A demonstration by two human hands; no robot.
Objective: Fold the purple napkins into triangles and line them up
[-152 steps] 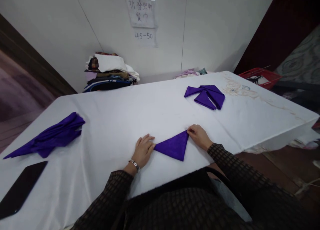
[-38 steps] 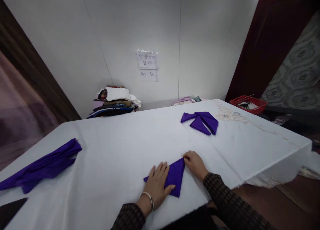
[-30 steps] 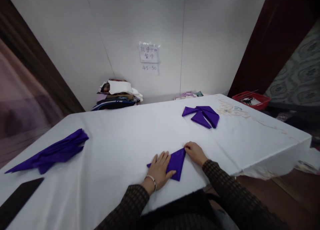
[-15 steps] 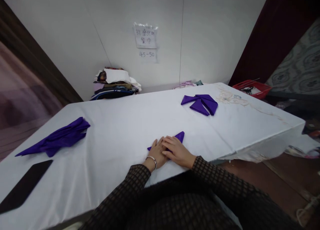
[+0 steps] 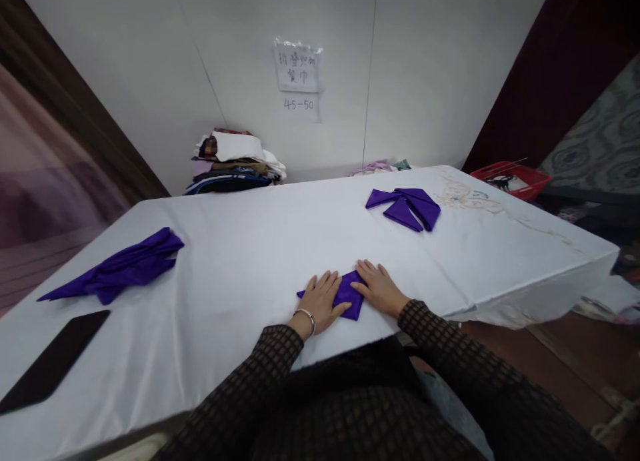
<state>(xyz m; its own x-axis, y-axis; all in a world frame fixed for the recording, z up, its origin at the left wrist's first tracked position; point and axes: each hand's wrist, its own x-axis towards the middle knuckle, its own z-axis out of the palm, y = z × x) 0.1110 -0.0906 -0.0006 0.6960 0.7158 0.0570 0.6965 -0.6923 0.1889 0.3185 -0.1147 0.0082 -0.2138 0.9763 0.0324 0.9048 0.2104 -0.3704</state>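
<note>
A small folded purple napkin [image 5: 347, 294] lies on the white tablecloth [image 5: 250, 261] near the front edge. My left hand [image 5: 323, 302] rests flat on its left part, fingers stretched out, a bracelet at the wrist. My right hand [image 5: 377, 287] lies flat on its right part, fingers spread. Both hands press down on the cloth and hold nothing.
Folded purple napkins [image 5: 407, 206] lie at the back right, and a loose heap of purple napkins [image 5: 123, 266] at the left. A black phone [image 5: 53, 361] lies near the front left. Stacked clothes [image 5: 233, 162] sit against the wall; a red basket [image 5: 513, 178] stands beyond the table.
My right hand slid from the napkin's far right corner onto the cloth beside my left hand. The triangle now looks smaller and more compact than one second ago.
</note>
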